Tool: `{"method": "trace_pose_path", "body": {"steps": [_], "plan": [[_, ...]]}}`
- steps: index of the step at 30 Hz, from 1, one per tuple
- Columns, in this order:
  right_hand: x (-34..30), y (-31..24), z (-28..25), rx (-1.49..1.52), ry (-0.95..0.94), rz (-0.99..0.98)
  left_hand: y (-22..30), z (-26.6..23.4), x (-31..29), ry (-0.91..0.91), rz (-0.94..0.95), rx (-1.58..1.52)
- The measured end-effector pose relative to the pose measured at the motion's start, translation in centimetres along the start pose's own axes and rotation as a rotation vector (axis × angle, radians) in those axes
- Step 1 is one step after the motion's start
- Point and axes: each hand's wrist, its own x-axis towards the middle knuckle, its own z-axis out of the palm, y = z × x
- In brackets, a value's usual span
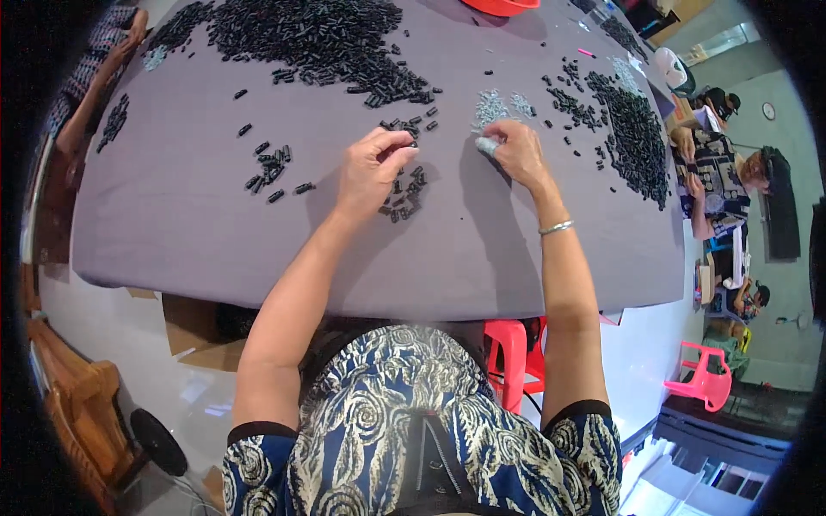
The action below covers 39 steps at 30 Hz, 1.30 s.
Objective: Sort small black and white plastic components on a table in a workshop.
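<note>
My left hand [372, 175] is closed in a pinch over a small heap of short black cylindrical pieces [404, 205]. Something dark shows at its fingertips, but I cannot tell a held piece from the heap behind. To the right, my right hand [520, 155] has its fingers bunched at the near edge of a pile of tiny pale, clear-looking parts [491, 110]. A pale blue-green cover [488, 146] wraps one of its fingers. What these fingers hold, if anything, is hidden. A bangle circles the right wrist.
A grey cloth [206, 224] covers the table. Large black heaps lie at the far left [301, 39] and right [637, 138]; a loose cluster [271, 168] sits left of my hands. A red basin [502, 7] stands at the far edge. Other people sit at both sides.
</note>
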Motion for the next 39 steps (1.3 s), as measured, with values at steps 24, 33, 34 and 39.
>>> {"method": "trace_pose_path", "body": {"steps": [24, 33, 34, 39], "plan": [[-0.5, -5.7, 3.0, 0.727, -0.283, 0.359, 0.0, 0.0, 0.1, -0.023, 0.041, 0.087], [0.0, -4.3, 2.0, -0.062, -0.012, 0.169, -0.3, -0.6, 0.3, 0.057, -0.015, 0.094], [0.2, -4.1, 2.0, -0.063, -0.011, 0.172, -0.2, -0.7, 0.4, 0.054, -0.015, 0.093], [0.1, -6.7, 2.4, 0.280, -0.010, 0.088, -0.3, -1.1, 0.7, 0.176, 0.000, 0.167]]}}
